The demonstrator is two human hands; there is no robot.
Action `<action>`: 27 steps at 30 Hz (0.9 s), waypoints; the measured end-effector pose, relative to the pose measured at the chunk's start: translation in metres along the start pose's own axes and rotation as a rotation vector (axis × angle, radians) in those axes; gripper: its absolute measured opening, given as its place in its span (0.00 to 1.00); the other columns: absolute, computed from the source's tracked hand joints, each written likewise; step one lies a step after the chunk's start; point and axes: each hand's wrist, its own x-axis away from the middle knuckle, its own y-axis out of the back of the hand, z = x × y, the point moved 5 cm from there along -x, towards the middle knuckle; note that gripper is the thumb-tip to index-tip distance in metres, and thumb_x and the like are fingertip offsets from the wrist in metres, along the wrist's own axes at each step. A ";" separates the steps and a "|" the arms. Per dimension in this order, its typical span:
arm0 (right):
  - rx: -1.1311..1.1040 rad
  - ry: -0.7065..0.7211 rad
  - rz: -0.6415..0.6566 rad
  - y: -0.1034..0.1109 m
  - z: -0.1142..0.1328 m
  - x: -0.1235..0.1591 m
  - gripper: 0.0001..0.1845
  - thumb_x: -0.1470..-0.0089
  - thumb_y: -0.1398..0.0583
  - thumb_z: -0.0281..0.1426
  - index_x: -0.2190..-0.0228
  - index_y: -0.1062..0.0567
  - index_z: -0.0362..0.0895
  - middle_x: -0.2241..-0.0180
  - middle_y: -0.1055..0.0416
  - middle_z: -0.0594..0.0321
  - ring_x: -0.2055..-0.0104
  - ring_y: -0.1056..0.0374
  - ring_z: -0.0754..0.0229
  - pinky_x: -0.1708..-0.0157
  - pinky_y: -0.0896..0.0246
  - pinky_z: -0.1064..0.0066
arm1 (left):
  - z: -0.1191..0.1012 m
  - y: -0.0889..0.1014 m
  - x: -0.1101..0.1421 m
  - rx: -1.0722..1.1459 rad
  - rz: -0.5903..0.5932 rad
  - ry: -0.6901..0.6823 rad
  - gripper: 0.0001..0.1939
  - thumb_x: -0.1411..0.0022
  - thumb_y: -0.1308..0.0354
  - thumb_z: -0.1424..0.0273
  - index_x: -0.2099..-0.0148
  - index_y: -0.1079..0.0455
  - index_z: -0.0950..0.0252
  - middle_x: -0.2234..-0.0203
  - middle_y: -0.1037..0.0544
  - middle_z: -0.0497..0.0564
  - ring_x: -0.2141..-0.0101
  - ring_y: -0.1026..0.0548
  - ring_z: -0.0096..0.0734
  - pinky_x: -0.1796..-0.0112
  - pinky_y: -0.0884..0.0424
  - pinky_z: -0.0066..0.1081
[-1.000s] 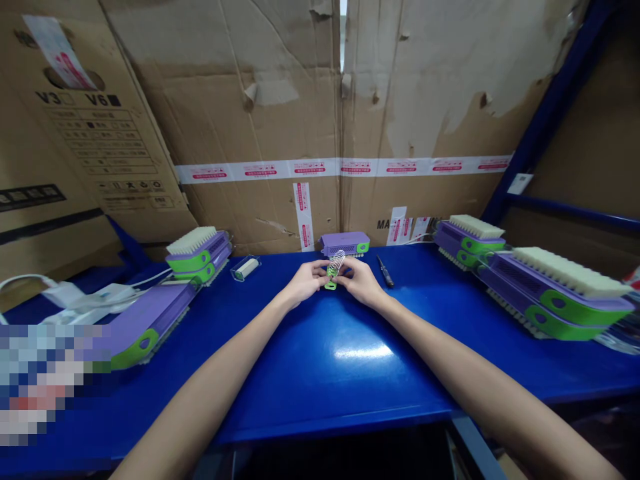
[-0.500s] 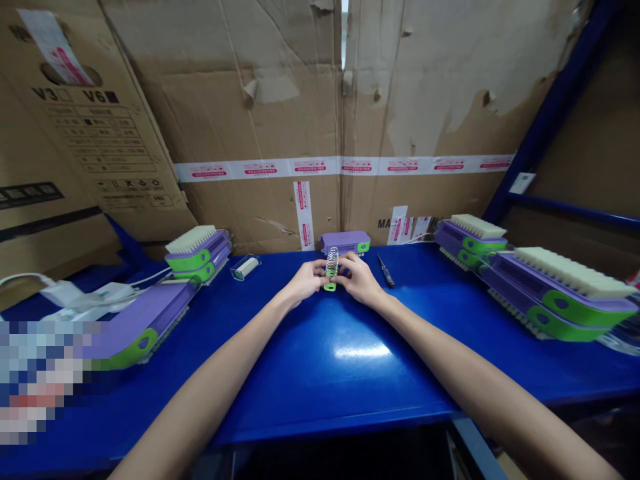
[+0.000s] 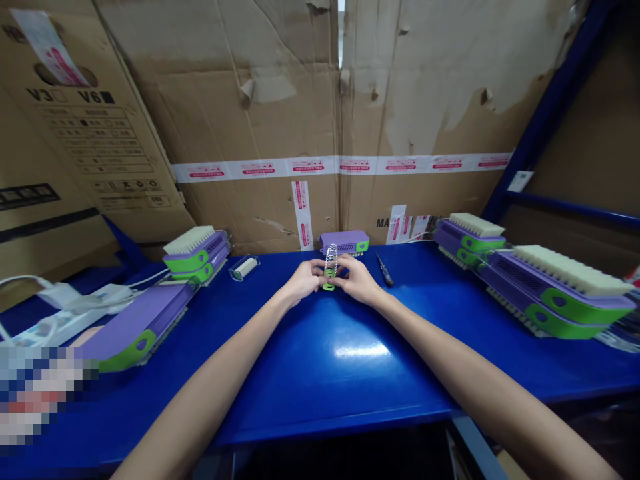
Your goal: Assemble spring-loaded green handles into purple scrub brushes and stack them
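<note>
Between my two hands, at the back middle of the blue table, a silvery coil spring (image 3: 331, 255) stands up from a small green plastic piece (image 3: 329, 286). My left hand (image 3: 304, 280) grips them from the left with bent fingers. From the right, my right hand (image 3: 353, 276) pinches the same pair. The fingertips cover part of the spring and how it meets the green piece. Behind the hands rests a purple and green brush-like device (image 3: 345, 240). To the right of my right hand lies a dark screwdriver (image 3: 385, 271).
Purple and green devices with cream bristles are stacked at the right (image 3: 545, 283) and left (image 3: 193, 253). A clear case with a cream piece (image 3: 245, 267) lies left of the hands. A white power strip (image 3: 60, 323) sits far left. Cardboard (image 3: 250, 127) walls the back of the blue table (image 3: 310, 380).
The view has shifted very slightly. Both hands keep their hold on the spring and green piece, with only small finger movement.
</note>
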 end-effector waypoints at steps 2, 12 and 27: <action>-0.040 -0.031 -0.005 0.001 -0.003 -0.001 0.12 0.56 0.36 0.24 0.65 0.25 0.42 0.64 0.33 0.62 0.69 0.35 0.65 0.68 0.38 0.71 | -0.001 -0.001 0.001 0.015 0.022 0.001 0.21 0.55 0.36 0.77 0.55 0.31 0.71 0.80 0.29 0.46 0.81 0.35 0.20 0.81 0.44 0.22; 0.070 0.000 -0.001 0.003 -0.006 -0.001 0.11 0.55 0.36 0.26 0.65 0.27 0.43 0.63 0.35 0.61 0.69 0.37 0.64 0.65 0.38 0.69 | -0.010 -0.005 0.006 0.032 0.107 0.009 0.26 0.57 0.41 0.82 0.51 0.31 0.72 0.77 0.28 0.47 0.79 0.33 0.21 0.78 0.40 0.23; -0.007 -0.016 0.001 0.002 -0.003 -0.001 0.11 0.54 0.37 0.27 0.66 0.30 0.42 0.63 0.34 0.61 0.71 0.35 0.65 0.69 0.39 0.71 | -0.005 0.000 0.006 0.101 0.168 0.053 0.31 0.56 0.38 0.77 0.46 0.35 0.75 0.76 0.28 0.48 0.77 0.32 0.22 0.79 0.43 0.23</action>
